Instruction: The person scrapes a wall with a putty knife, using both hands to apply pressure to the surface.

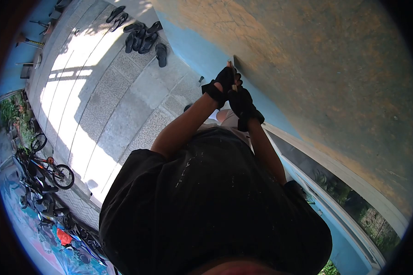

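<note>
Both of my hands wear black fingerless gloves and are close together in front of the wall. My left hand has its fingers closed around a thin, flat-bladed scraper. The blade's dark edge lies along the wall surface, and bits of light wood show by the fingers. Just below and to the right, my right hand is closed at the wooden handle end. The gloves hide most of the tool. The wall is pale blue low down and patchy brown-grey above, with cracks.
Several black sandals lie on the paved floor near the wall's corner. A bicycle and motorbikes stand at far left. A window frame is close on my right. A small dark object lies by the wall base.
</note>
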Available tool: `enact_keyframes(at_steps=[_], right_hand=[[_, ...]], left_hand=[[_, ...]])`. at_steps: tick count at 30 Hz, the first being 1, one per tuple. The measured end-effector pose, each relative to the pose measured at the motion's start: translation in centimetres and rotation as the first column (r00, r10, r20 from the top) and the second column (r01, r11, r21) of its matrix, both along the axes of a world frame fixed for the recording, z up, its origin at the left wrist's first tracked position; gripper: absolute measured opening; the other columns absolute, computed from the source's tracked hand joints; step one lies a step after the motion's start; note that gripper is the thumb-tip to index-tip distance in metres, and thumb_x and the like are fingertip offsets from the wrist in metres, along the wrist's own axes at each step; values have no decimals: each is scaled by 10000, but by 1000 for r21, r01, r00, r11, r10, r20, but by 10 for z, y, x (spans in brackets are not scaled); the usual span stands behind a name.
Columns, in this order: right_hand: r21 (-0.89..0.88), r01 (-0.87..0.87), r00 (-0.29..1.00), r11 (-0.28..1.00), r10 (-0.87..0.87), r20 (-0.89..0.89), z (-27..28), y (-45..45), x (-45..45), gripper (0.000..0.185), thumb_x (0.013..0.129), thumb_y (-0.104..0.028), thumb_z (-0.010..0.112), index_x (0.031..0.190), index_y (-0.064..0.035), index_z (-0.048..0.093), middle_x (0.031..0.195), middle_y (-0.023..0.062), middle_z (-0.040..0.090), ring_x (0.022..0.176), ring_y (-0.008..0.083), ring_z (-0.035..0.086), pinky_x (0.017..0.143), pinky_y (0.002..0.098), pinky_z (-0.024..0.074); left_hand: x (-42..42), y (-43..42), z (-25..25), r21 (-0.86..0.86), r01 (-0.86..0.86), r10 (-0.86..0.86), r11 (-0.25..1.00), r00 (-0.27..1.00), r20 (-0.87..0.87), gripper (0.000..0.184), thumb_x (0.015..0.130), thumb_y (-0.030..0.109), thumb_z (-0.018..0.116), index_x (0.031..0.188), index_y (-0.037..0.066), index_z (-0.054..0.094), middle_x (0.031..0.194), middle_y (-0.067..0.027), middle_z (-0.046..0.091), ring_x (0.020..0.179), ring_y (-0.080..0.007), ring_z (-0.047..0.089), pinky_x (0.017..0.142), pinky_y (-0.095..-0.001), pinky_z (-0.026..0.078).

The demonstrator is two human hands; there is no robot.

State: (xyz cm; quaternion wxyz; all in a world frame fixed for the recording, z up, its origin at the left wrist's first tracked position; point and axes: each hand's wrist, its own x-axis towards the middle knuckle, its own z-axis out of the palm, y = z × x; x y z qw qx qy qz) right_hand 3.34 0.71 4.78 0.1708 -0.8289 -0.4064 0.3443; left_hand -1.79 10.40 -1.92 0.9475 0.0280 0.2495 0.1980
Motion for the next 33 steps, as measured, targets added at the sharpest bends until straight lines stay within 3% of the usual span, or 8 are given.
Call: enact_keyframes(at_steps=[2, 5, 11, 13, 17, 19, 26, 33], right_hand=[[-11, -10, 1000, 1000, 10, 29, 2, -8, -3, 374, 853, -330, 551, 955, 23, 620, 898, 244, 650, 891, 398, 630, 750, 472, 496], [30, 7, 999, 1000, -8, 33, 5, -32, -1, 350, 844, -313, 571, 947, 17, 623, 897, 243, 648, 895, 399, 629, 745, 464, 494], [80, 124, 992, 989, -126, 19, -9, -33, -12, 289, 859, -285, 559, 906, -8, 625, 877, 239, 639, 842, 400, 625, 691, 470, 487], [88, -181, 973, 980, 165, 164, -21, -41, -1, 343, 914, -311, 510, 902, 17, 607, 884, 245, 637, 825, 428, 616, 682, 492, 485], [72, -414, 859, 907, 363, 361, 3, -50, -2, 306, 921, -287, 498, 918, -1, 607, 854, 234, 631, 809, 406, 620, 659, 488, 480], [65, 9, 999, 998, -11, 32, 14, -45, -7, 291, 880, -282, 540, 914, -1, 608, 856, 241, 620, 825, 415, 618, 692, 466, 491], [143, -145, 984, 979, 128, 127, -20, -54, -1, 329, 922, -291, 497, 925, 22, 597, 845, 239, 631, 814, 423, 610, 680, 490, 478], [67, 93, 996, 993, -93, 0, 8, -49, -10, 308, 877, -281, 537, 930, 13, 615, 875, 250, 633, 833, 406, 626, 677, 471, 483]], left_hand=[[-3, -11, 15, -48, -6, 2, 999, 997, -81, 532, 969, 609, 318, 660, 180, 375, 540, 7, 294, 530, -157, 341, 533, -309, 329], [2, -31, 24, 5, 136, -137, 991, 990, 19, 537, 971, 602, 329, 636, 184, 360, 535, 9, 288, 533, -157, 344, 523, -314, 316], [-5, -24, 4, 30, 149, -151, 988, 982, 115, 519, 969, 583, 374, 628, 191, 366, 536, 13, 285, 547, -147, 349, 533, -310, 320], [-6, -25, 23, -11, 122, -120, 992, 989, 88, 522, 963, 590, 386, 624, 192, 362, 539, 16, 288, 548, -142, 348, 541, -305, 322], [-3, -39, 29, 63, 182, -187, 981, 979, 78, 510, 962, 592, 386, 645, 193, 373, 543, 19, 307, 544, -146, 345, 544, -309, 328], [-4, -36, 23, 131, 177, -186, 975, 980, 64, 511, 960, 599, 379, 655, 188, 378, 541, 17, 309, 533, -150, 343, 540, -312, 331], [-3, -29, 34, -49, 109, -107, 993, 994, 39, 481, 968, 576, 386, 693, 183, 427, 549, 15, 335, 540, -153, 376, 528, -319, 335], [1, -37, 27, 50, 209, -210, 977, 977, 22, 471, 957, 587, 401, 726, 179, 443, 543, 11, 341, 537, -161, 388, 526, -320, 342]])
